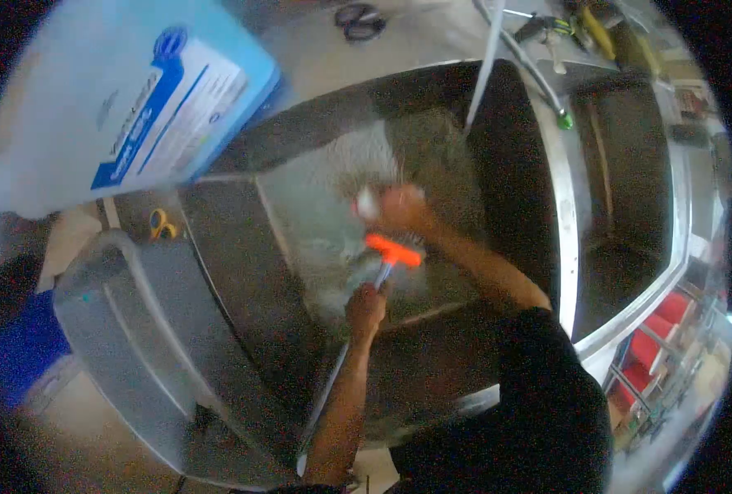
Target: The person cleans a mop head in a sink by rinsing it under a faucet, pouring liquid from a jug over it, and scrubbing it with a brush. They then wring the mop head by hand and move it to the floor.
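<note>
Daylight, fairly bright; glare along the sink rim (pixel 565 222). Heavy fisheye bending, black vignette at the corners. My hands smear with motion blur; overall soft focus.

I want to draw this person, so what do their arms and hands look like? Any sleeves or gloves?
Both arms are bare, and no gloves show on the left hand or the right hand. The right arm comes out of a short black sleeve. I see no watch or rings, but the picture is blurry.
</note>
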{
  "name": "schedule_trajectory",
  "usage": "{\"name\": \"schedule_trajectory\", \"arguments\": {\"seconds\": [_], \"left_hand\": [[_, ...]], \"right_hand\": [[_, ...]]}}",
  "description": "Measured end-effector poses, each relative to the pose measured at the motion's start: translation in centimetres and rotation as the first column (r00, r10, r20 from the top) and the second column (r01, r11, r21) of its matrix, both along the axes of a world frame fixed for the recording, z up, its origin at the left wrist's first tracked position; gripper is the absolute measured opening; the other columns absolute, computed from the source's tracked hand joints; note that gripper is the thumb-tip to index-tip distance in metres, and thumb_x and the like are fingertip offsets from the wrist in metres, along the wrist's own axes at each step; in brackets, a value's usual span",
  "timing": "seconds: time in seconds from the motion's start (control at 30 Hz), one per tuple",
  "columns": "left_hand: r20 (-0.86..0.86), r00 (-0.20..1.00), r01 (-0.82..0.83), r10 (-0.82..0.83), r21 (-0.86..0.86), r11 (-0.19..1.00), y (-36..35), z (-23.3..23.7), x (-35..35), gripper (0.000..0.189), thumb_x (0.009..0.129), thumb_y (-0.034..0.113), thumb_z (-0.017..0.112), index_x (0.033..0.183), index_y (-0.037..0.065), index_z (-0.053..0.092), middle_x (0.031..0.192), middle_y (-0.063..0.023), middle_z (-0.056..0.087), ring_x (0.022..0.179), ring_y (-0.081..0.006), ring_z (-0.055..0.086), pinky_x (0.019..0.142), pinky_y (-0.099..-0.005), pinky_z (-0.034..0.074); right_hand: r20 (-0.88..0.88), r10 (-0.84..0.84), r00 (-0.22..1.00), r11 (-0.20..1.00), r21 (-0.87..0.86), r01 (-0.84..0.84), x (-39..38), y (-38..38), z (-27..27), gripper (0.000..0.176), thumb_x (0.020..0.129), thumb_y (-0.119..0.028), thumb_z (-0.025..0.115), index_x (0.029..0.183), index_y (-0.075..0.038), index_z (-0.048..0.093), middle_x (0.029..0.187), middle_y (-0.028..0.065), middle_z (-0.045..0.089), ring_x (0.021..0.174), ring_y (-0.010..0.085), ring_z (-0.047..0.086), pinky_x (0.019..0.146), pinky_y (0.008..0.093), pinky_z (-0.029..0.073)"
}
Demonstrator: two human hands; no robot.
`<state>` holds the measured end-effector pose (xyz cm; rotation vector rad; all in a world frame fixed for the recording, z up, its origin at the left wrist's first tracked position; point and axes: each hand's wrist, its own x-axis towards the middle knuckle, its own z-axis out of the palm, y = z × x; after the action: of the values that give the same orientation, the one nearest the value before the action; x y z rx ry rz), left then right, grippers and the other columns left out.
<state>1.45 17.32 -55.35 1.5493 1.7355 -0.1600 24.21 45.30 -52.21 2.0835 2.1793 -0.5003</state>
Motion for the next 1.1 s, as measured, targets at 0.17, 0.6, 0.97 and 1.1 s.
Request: {"name": "schedule_trajectory", "arguments": {"seconds": [0.17, 0.6, 0.97, 1.1], "left_hand": [[-0.113, 0.984, 0.128, -0.137, -0.085, 0.988, 4.5, 7.3, 1.8, 0.059, 0.089, 0.053, 0.039, 0.077, -0.001, 0.062, 0.07, -0.0223, 0.06, 0.063, -0.039, 0.06, 0.058, -0.0484, 0.049], [-0.142, 0.986, 0.063, -0.084, -0.15, 0.987, 5.7, 9.7, 2.9, 0.069, 0.089, 0.059, 0.034, 0.08, -0.005, 0.06, 0.065, -0.0228, 0.06, 0.061, -0.0389, 0.061, 0.056, -0.0477, 0.049], [-0.113, 0.97, 0.218, -0.216, 0.006, 0.976, 2.8, 6.5, 2.5, 0.063, 0.09, 0.055, 0.036, 0.073, -0.001, 0.06, 0.063, -0.0191, 0.06, 0.058, -0.0377, 0.06, 0.053, -0.0473, 0.049], [-0.151, 0.938, 0.324, -0.313, 0.054, 0.945, 3.8, 7.6, 2.0, 0.063, 0.089, 0.054, 0.038, 0.079, -0.003, 0.062, 0.066, -0.0184, 0.06, 0.066, -0.0342, 0.063, 0.055, -0.0457, 0.051]], "right_hand": [[-0.421, 0.026, 0.907, 0.975, -0.19, -0.117, 4.8, 2.9, 0.0, 0.064, 0.073, -0.055, 0.061, 0.109, -0.003, 0.057, 0.092, 0.0169, 0.061, 0.074, 0.0309, 0.061, 0.064, 0.0423, 0.051], [-0.268, -0.157, 0.95, 0.986, -0.091, 0.138, 1.4, -2.9, 0.9, 0.071, 0.066, -0.061, 0.064, 0.107, -0.003, 0.058, 0.098, 0.0183, 0.062, 0.085, 0.0337, 0.062, 0.075, 0.0464, 0.049], [-0.92, -0.227, 0.319, 0.962, -0.162, 0.218, 2.8, -6.8, 3.1, 0.049, 0.081, -0.047, 0.055, 0.105, -0.004, 0.059, 0.097, 0.0156, 0.063, 0.089, 0.0279, 0.062, 0.08, 0.0439, 0.048], [-0.409, -0.178, 0.895, 0.983, -0.034, 0.18, 3.4, -9.7, 0.0, 0.052, 0.08, -0.05, 0.054, 0.105, -0.005, 0.059, 0.097, 0.0163, 0.063, 0.09, 0.0284, 0.062, 0.08, 0.0439, 0.048]]}}
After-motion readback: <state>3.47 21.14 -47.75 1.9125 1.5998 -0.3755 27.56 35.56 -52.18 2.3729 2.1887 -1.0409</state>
